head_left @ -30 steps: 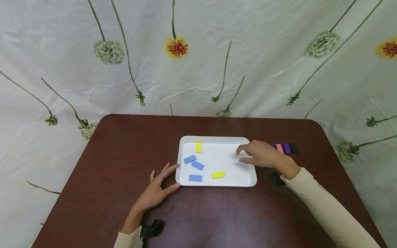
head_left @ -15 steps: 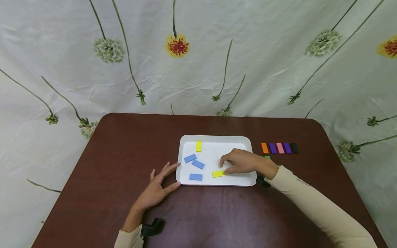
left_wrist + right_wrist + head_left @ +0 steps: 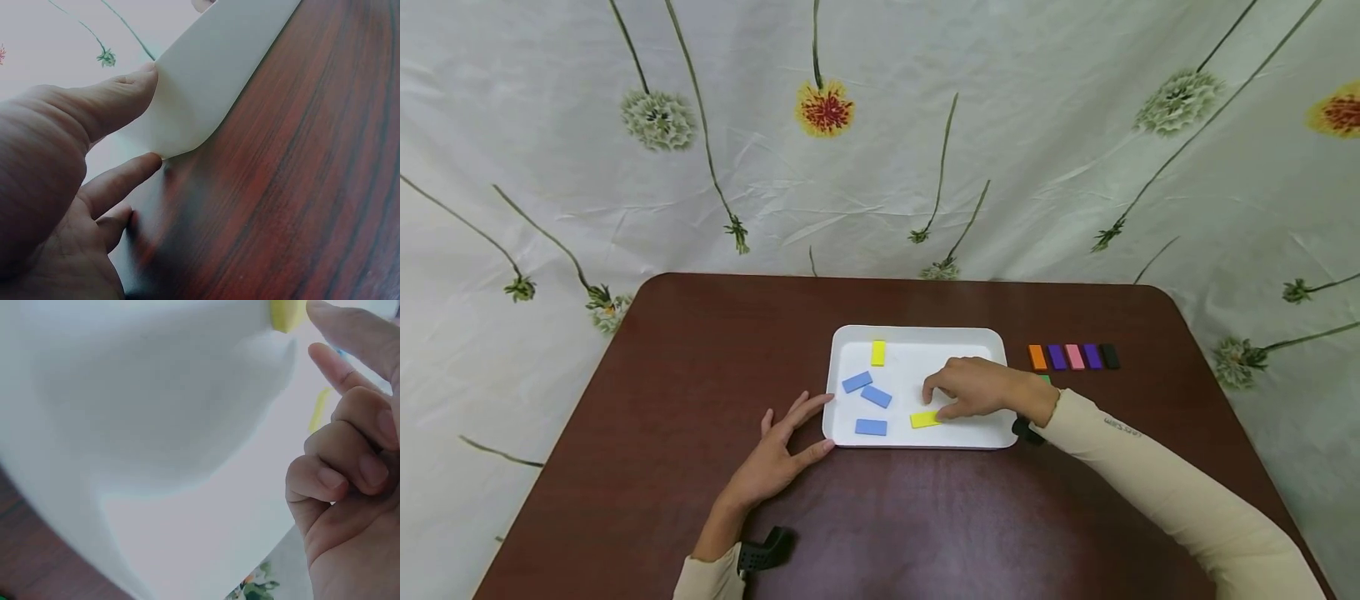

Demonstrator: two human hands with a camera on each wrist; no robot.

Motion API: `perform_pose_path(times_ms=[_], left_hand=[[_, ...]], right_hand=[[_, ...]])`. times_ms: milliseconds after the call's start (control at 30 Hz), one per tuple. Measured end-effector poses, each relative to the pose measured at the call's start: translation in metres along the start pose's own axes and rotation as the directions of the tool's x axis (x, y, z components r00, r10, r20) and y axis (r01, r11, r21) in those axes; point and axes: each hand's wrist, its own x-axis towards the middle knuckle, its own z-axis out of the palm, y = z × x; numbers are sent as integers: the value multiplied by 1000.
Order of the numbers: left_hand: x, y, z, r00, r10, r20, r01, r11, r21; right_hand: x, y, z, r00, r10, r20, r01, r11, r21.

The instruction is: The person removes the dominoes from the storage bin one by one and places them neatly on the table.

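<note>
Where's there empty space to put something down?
The table is bare in front of the white tray, between the sleeves. The tray is bare behind the right hand, right of the far yellow block. It's crowded around the blue blocks and the row of coloured blocks.

2 cream long sleeves (image 3: 1165, 490), small dark lettering (image 3: 1122, 426) on right one, black wrist pieces (image 3: 767, 552)

"What do we see behind the table (image 3: 625, 433)?"

"A pale, creased cloth (image 3: 1045, 50), spreading past its left and right sides too."

"And above the table's far edge?"

"Printed, long-stemmed flowers (image 3: 658, 121); we notice one yellow bloom (image 3: 824, 108) with a red centre (it hangs head down)."

"And the table itself?"

"Dark reddish brown and grained, with rounded far corners and a soft sheen (image 3: 940, 517) on its near part."
</note>
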Motion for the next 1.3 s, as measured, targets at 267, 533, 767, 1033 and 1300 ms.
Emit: perform_pose_path(times_ms=[267, 533, 767, 1033, 1300], left_hand=[[0, 0, 0, 1000, -3, 4, 3, 1000, 1], [0, -1, 0, 1000, -5, 4, 5, 1000, -3], [0, 0, -1, 1000, -3, 6, 3, 1000, -3], [0, -2, 0, 1000, -2, 4, 2, 1000, 1], [0, -2, 0, 1000, -2, 5, 2, 1000, -3]], right_hand=[[9, -7, 3, 995, 59, 80, -54, 997, -62], [7, -12, 5, 993, 87, 83, -75, 987, -143], [4, -14, 9, 1000, 22, 20, -18, 985, -173], [4, -15, 6, 1000, 14, 6, -13, 987, -162], [-2, -12, -2, 998, 21, -61, -28, 993, -118]])
